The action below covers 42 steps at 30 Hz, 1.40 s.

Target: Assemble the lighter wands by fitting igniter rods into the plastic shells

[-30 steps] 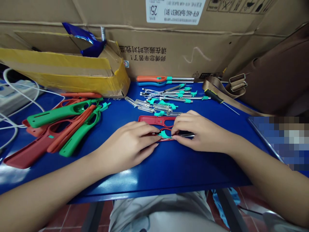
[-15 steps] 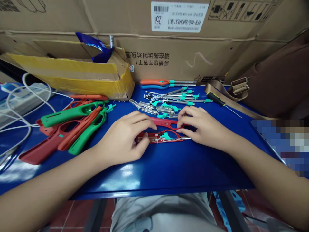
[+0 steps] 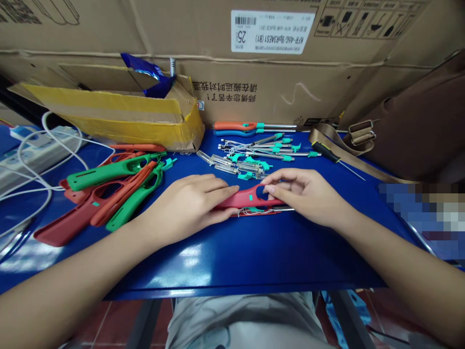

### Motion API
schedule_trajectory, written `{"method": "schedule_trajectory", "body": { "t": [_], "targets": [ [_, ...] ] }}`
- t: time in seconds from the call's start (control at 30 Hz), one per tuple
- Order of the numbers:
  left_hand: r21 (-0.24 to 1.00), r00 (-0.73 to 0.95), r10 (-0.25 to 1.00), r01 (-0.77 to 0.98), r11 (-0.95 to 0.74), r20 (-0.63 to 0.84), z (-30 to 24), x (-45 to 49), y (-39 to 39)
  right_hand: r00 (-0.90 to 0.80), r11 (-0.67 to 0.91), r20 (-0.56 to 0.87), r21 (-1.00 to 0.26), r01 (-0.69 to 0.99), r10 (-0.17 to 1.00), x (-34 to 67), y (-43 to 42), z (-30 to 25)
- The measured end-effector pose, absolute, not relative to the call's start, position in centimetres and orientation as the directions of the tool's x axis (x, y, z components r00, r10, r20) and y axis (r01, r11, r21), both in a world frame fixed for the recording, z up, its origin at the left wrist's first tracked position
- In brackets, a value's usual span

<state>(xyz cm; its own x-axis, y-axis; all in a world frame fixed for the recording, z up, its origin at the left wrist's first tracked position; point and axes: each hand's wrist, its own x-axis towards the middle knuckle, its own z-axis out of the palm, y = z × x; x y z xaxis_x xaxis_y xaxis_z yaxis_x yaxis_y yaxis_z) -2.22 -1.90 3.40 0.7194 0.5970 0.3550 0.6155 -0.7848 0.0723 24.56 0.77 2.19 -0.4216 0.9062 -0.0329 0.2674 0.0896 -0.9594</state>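
Observation:
My left hand point(image 3: 189, 206) and my right hand point(image 3: 303, 194) both grip a red plastic handle shell point(image 3: 247, 198), held tilted just above a second red shell with a teal trigger and metal rod point(image 3: 259, 211) lying on the blue table point(image 3: 236, 257). Left fingers pinch the shell's left end, right fingers pinch its right end near the finger hole.
A pile of green, red and orange handle shells point(image 3: 109, 189) lies at left. Metal rods with teal parts point(image 3: 254, 155) sit behind my hands. A finished orange and blue lighter pair point(image 3: 250, 127), a screwdriver point(image 3: 332, 154), a yellow-taped carton point(image 3: 116, 114), cables point(image 3: 32, 155) and a brown bag point(image 3: 410, 121) surround them.
The upper red shell was lifted from behind and brought over the lower shell holding the trigger and rod. Both hands moved onto its ends.

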Motion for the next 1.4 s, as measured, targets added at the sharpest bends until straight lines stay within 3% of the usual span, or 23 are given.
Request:
{"method": "schedule_trajectory", "body": {
  "t": [0.07, 0.17, 0.27, 0.57, 1.4],
  "targets": [
    [0.038, 0.728, 0.599, 0.624, -0.78, 0.334, 3.7, -2.3, -1.9, -0.465, 0.249, 0.067, -0.907, 0.341, 0.883, 24.6, 0.6, 2.1],
    [-0.006, 0.756, 0.597, 0.621, -0.784, 0.268, 4.2, -2.5, -1.8, -0.573, 0.516, 0.206, -0.726, 0.455, 0.794, 24.8, 0.5, 2.1],
    [0.003, 0.784, 0.588, 0.599, -0.801, 0.201, 4.5, -2.7, -1.7, -0.677, 0.627, 0.212, -0.633, 0.455, 0.705, 25.0, 0.6, 2.1],
    [0.039, 0.766, 0.638, 0.637, -0.77, 0.083, 4.4, -2.4, -1.9, -0.727, 0.651, 0.145, -0.584, 0.484, 0.671, 24.9, 0.6, 1.8],
    [0.049, 0.756, 0.647, 0.646, -0.762, 0.095, 4.1, -2.4, -2.1, -0.753, 0.705, 0.143, -0.496, 0.508, 0.643, 25.1, 0.6, 1.6]
  ]
}}
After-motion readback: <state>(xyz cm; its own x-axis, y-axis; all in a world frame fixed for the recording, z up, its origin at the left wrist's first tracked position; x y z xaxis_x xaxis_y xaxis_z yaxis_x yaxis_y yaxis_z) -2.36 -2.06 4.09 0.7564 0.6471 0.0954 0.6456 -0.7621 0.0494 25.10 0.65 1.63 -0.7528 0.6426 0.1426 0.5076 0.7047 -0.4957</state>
